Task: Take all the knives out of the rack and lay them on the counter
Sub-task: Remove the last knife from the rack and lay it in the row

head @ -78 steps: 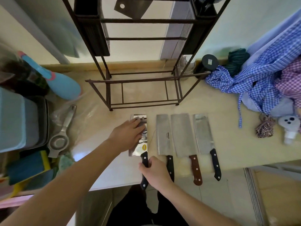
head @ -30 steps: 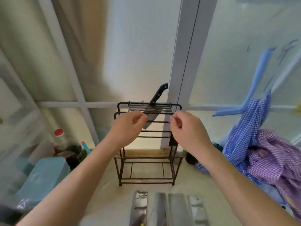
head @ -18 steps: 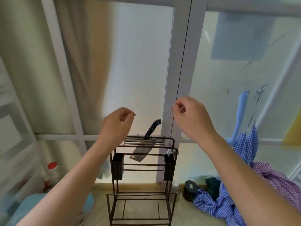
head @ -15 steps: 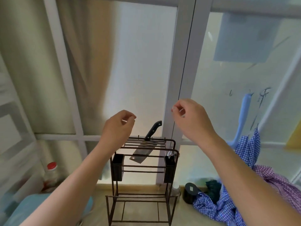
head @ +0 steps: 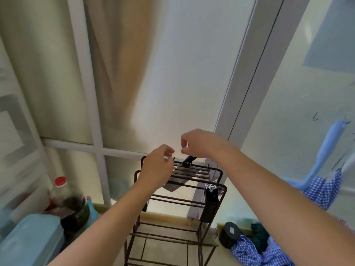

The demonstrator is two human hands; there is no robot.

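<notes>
While both hands dropped toward the rack top, last knife still slotted in.
Left hand [head: 157,167] and right hand [head: 199,144] loosely curled, holding nothing, just above the knife [head: 187,162] handle poking through the rack [head: 219,186]; grab looks next.

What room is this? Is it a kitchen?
Probably a home kitchen counter by a window. A knife sits in a metal rack, a bottle with a red cap stands at the left, and checked cloth lies at the right.
</notes>
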